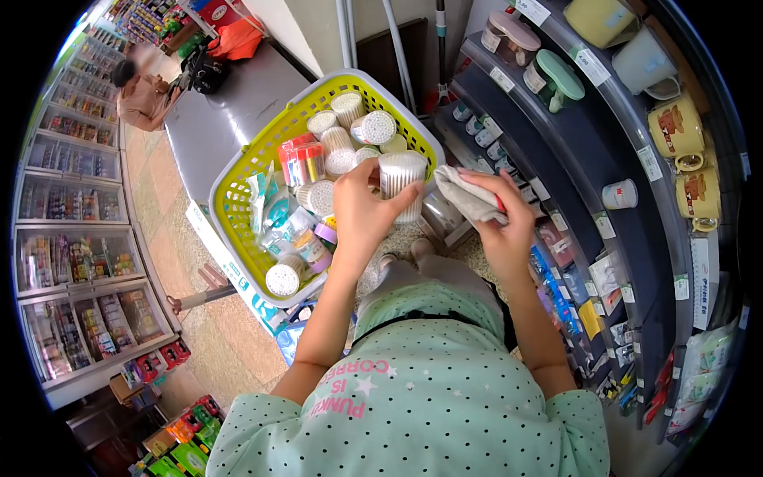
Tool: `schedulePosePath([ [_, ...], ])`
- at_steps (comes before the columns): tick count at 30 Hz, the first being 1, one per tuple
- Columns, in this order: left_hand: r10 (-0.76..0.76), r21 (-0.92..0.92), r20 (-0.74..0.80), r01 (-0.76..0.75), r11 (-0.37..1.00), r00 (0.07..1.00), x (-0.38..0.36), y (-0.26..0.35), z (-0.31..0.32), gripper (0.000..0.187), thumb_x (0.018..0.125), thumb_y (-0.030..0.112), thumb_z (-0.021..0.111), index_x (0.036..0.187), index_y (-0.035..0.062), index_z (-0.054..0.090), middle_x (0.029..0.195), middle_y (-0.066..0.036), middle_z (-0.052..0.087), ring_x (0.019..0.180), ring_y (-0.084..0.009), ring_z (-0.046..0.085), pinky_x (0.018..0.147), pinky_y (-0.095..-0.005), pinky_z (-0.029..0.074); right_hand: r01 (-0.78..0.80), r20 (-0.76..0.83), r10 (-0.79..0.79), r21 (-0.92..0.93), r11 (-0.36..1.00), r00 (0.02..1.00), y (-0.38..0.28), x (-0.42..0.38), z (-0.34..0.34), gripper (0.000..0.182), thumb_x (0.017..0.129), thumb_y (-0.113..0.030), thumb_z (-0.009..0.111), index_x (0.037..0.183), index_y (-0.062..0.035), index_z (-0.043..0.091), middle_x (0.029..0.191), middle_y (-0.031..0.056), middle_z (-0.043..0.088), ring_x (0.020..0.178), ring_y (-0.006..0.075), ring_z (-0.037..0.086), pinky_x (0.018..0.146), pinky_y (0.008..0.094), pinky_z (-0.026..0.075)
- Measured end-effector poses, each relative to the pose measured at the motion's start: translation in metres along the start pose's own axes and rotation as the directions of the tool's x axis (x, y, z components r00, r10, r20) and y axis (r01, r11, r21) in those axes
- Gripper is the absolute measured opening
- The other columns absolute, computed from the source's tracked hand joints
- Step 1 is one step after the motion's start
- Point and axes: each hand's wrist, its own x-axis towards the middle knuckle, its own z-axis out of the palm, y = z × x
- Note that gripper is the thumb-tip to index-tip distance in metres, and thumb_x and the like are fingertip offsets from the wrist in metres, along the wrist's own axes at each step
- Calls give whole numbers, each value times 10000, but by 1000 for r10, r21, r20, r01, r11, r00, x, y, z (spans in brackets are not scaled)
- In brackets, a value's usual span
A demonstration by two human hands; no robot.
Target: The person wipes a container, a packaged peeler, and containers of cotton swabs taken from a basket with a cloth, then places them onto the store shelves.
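Above the basket's near right side, my left hand grips a clear round tub of cotton swabs between thumb and fingers. My right hand is closed on a folded greyish cloth, just right of the tub and apart from it. A bit of red shows at the cloth's edge by the fingers; I cannot make out what it is. The yellow-green basket holds several more swab tubs, a red-topped pack and teal-and-white plastic packets.
A grey tabletop lies beyond the basket, with a black bag on it. Curved dark shelves with mugs and a white cup rise at right. Another person is at far left near glass-fronted cabinets.
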Motion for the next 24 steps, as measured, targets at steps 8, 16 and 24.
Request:
schedulePosePath([
  [8, -17, 86, 21, 15, 996, 1000, -12, -14, 13, 585, 742, 287, 856, 1157, -48, 617, 922, -207, 701, 827, -296, 676, 799, -376, 529, -125, -23, 132, 208, 970, 991, 14, -8, 31, 414, 754, 116, 669, 1151, 0, 682, 1084, 137, 728, 1006, 238, 696, 893, 319, 526],
  [16, 25, -45, 25, -24, 999, 999, -29, -12, 15, 632, 683, 239, 871, 1156, -19, 541, 1028, -209, 670, 865, -368, 671, 784, -428, 524, -170, -109, 197, 217, 961, 974, 15, -6, 23, 391, 763, 101, 668, 1140, 3, 686, 1109, 135, 723, 988, 213, 693, 874, 316, 529],
  [24, 111, 11, -92, -110, 994, 990, -38, -9, 24, 560, 613, 142, 875, 1066, -16, 586, 975, -175, 598, 869, -379, 617, 736, -429, 507, 147, -89, -187, -337, 930, 978, 8, -3, 35, 462, 719, 6, 709, 1165, -111, 690, 1196, 40, 715, 1041, 221, 653, 1032, 406, 361],
])
